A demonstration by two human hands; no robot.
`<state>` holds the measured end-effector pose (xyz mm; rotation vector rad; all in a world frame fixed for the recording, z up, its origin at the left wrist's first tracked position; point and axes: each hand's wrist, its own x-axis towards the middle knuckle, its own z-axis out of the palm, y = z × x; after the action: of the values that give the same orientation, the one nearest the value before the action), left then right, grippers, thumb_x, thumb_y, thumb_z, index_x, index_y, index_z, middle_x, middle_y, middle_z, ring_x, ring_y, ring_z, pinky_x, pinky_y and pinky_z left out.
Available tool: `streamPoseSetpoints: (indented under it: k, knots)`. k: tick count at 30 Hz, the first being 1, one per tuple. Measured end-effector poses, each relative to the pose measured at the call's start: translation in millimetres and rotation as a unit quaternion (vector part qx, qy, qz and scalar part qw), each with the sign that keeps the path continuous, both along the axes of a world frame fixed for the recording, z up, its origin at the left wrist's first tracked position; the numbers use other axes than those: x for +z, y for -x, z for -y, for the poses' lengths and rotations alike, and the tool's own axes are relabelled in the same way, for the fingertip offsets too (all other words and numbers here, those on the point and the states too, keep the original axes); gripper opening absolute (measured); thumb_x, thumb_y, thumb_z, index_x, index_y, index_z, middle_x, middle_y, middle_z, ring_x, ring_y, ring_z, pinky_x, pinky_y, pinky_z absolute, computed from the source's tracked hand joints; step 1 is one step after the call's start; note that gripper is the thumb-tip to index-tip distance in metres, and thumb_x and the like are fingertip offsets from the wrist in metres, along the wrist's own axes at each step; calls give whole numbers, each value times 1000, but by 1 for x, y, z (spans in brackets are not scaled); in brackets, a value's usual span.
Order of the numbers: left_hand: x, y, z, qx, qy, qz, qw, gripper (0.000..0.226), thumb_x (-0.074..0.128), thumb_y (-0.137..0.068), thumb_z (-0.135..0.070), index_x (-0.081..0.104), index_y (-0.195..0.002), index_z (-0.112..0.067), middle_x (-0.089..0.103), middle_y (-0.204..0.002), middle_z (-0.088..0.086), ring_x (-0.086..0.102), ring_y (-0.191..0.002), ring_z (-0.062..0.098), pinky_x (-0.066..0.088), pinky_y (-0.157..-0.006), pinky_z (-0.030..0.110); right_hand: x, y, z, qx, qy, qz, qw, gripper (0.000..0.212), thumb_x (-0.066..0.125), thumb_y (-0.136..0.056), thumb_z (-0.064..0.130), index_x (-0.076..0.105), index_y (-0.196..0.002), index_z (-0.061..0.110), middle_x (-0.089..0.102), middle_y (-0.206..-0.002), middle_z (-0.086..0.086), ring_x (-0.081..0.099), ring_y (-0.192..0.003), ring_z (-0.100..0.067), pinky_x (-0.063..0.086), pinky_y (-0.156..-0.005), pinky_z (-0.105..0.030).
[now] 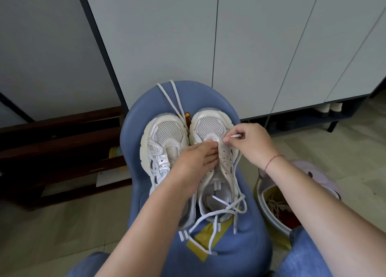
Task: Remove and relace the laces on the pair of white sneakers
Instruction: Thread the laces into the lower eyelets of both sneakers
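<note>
Two white sneakers stand side by side on a blue stool [246, 241], toes pointing away from me. The left sneaker [160, 143] has no lace in its front eyelets. My left hand [196, 157] reaches across and holds the tongue and eyelet flap of the right sneaker [211, 126]. My right hand [250, 143] pinches the tip of a white lace [236, 136] at a front eyelet on that shoe's right side. A loose white lace [208, 220] trails in loops over the heel and the stool's front. Another loose lace [175, 97] lies beyond the toes.
White cabinet doors [250, 47] rise behind the stool. A dark wooden rack [62, 143] stands on the left. A round bin [271, 203] holding scraps sits on the floor at the right. My knees in blue jeans [302, 256] flank the stool. A yellow patch [200, 241] marks the seat.
</note>
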<state>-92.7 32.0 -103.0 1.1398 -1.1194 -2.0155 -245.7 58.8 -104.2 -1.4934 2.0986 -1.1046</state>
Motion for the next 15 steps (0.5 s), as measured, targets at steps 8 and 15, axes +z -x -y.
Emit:
streamPoseSetpoints:
  k: [8, 15]
  knots:
    - [7, -3, -5, 1, -88, -72, 994, 37, 43, -105, -20, 55, -128, 6, 65, -120, 16, 62, -110, 23, 47, -97, 31, -4, 1, 1, -46, 48, 73, 995, 9, 76, -78, 14, 69, -74, 11, 69, -76, 0, 61, -70, -11, 50, -71, -22]
    - [6, 6, -11, 57, -141, -105, 983, 40, 35, -107, -14, 46, -134, 13, 55, -134, 26, 54, -124, 31, 43, -99, 36, -4, 4, -2, 42, 13, 25, 999, 6, 71, -83, 13, 69, -78, 10, 66, -75, 9, 55, -66, -2, 43, -63, -10]
